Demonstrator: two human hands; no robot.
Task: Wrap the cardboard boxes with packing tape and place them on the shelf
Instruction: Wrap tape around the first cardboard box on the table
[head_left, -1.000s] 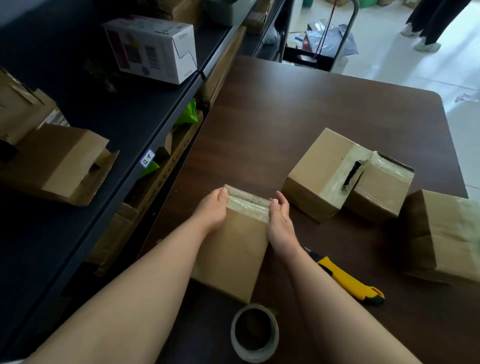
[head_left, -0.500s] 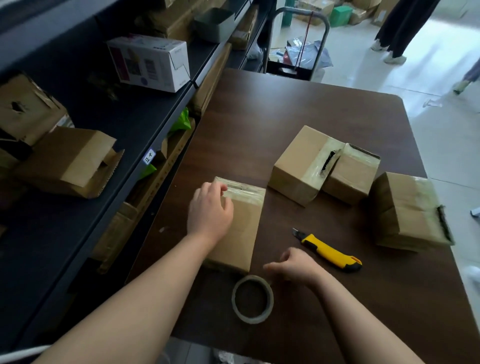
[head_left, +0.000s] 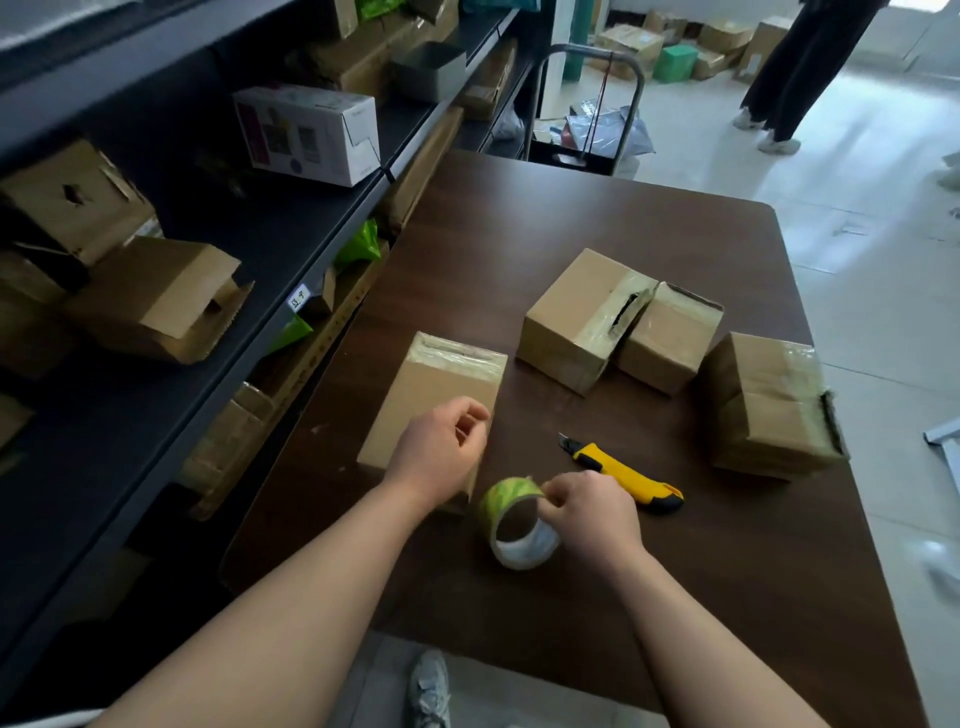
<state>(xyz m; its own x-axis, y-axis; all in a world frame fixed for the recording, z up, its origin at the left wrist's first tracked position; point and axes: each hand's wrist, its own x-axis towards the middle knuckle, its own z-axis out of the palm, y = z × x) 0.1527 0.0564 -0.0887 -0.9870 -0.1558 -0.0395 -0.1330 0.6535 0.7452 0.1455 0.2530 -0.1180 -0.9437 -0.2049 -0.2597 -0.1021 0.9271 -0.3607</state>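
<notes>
A flat cardboard box (head_left: 441, 384) with tape across its far end lies on the dark wooden table (head_left: 727, 571). My left hand (head_left: 441, 452) hovers over the box's near end, fingers curled with nothing in them. My right hand (head_left: 587, 514) grips the roll of packing tape (head_left: 511, 525), tipped up on edge just right of the box. Three other taped boxes stand further right: one (head_left: 576, 317), a smaller one (head_left: 670, 338) against it, and one (head_left: 763, 405) near the table's right edge.
A yellow utility knife (head_left: 623, 473) lies just beyond my right hand. The dark shelf (head_left: 260, 239) on the left holds cardboard boxes and a white box (head_left: 306, 135). A trolley (head_left: 587, 119) stands past the table; a person (head_left: 800, 67) stands at far right.
My right hand left the box, reached the tape roll and lifted it onto its edge. My left hand slid from the box's far end back to its near end.
</notes>
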